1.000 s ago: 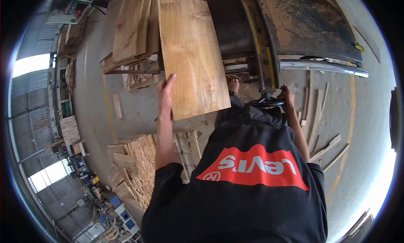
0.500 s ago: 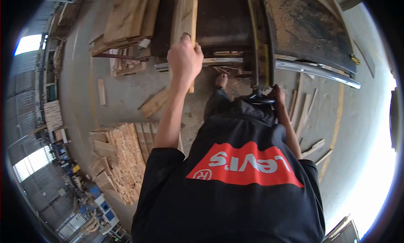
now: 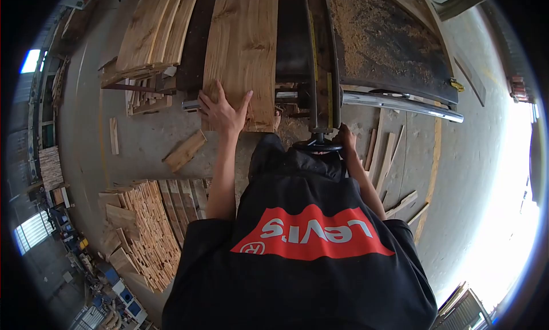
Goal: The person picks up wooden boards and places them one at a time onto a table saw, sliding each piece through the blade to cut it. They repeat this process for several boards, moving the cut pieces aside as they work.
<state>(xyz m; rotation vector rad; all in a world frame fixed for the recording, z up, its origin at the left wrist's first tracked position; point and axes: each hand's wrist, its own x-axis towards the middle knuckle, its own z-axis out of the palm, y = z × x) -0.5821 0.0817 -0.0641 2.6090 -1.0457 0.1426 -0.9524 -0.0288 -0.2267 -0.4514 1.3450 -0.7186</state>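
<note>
Board (image 3: 243,50) now lies flat under spread left hand (image 3: 222,111); right hand (image 3: 345,136) grips handwheel (image 3: 318,146).

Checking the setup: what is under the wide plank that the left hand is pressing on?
The plank lies flat on the dark machine table, its near end overhanging under the left hand. The table surface beneath is covered.

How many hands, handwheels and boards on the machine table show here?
Hands: 2, the left hand and the right hand
Handwheel: 1
Board flat on the machine table: 1
Total: 4
</note>
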